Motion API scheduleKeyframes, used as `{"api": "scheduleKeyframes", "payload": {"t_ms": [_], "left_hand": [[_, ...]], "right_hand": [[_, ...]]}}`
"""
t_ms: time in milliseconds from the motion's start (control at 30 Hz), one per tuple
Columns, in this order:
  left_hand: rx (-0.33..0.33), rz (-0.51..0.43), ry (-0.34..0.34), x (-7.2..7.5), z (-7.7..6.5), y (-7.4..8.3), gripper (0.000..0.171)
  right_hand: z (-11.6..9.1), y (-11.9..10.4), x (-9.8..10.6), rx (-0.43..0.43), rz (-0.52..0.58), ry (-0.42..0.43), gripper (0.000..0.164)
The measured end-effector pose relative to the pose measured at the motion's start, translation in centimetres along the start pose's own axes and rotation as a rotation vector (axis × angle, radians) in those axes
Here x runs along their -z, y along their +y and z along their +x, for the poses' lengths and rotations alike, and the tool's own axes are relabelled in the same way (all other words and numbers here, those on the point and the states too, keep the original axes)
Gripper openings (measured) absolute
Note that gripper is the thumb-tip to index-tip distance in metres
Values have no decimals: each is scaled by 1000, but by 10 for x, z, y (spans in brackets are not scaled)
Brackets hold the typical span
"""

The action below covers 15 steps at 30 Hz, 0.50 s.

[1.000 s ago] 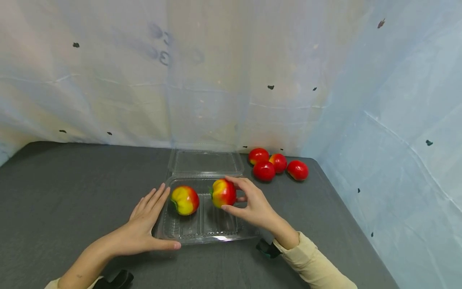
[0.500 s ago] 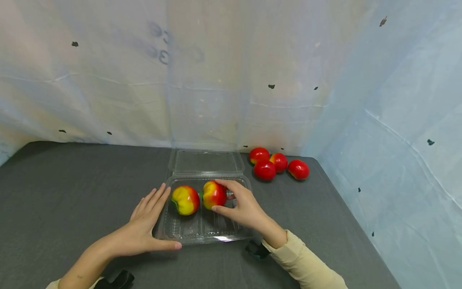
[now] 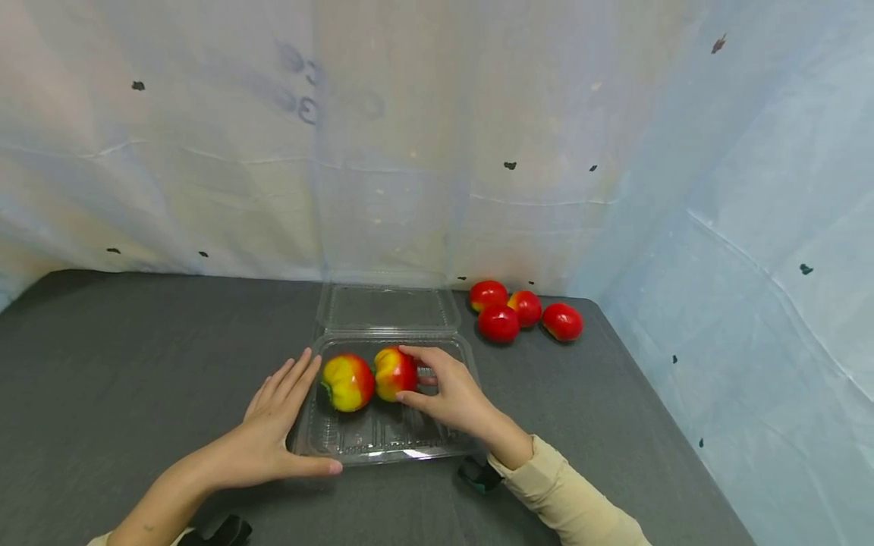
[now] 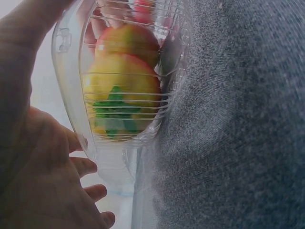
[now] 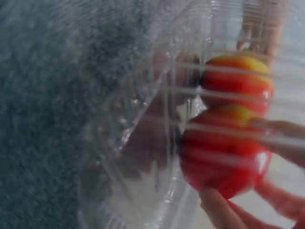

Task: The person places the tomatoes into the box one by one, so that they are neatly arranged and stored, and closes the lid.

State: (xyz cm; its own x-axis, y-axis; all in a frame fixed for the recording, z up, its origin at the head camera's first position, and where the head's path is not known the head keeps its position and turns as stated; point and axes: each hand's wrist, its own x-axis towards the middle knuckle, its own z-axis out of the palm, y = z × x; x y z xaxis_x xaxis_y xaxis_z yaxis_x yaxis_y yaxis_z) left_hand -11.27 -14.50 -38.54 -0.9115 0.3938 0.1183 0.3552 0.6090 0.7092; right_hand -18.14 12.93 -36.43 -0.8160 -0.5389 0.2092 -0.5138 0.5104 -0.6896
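In the head view, a clear plastic clamshell box (image 3: pixel 423 440) stands with its lid (image 3: pixel 389 307) folded back. My left hand (image 3: pixel 273 436) lies along the box's left side, fingers straight and thumb stretched by the front edge. One red-and-yellow fruit (image 3: pixel 348 383) sits in the box's left part; its green leafy end (image 4: pixel 114 112) shows through the wall in the left wrist view. My right hand (image 3: pixel 454 398) holds a second red-and-yellow fruit (image 3: pixel 394 374) between thumb and fingers, right beside the first. In the right wrist view this held fruit (image 5: pixel 224 155) appears to touch the other.
Several more red fruits (image 3: pixel 498 324) lie in a group on the dark grey table (image 3: pixel 171 341), behind and to the right of the box. A pale sheet wall (image 3: pixel 382 152) rises at the back, and another (image 3: pixel 771 265) at the right.
My right hand has moved left and slightly down with the fruit it holds, bringing it beside the first fruit. My left hand has stayed at the box's left side.
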Motion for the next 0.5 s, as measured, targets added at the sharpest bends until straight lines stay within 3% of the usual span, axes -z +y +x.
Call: {"api": "scheduleKeyframes", "payload": {"t_ms": [500], "left_hand": [[-12,8,7,0,0,-2,127]], "right_hand": [[-2,2,-2,-5,-67,1,66]]}}
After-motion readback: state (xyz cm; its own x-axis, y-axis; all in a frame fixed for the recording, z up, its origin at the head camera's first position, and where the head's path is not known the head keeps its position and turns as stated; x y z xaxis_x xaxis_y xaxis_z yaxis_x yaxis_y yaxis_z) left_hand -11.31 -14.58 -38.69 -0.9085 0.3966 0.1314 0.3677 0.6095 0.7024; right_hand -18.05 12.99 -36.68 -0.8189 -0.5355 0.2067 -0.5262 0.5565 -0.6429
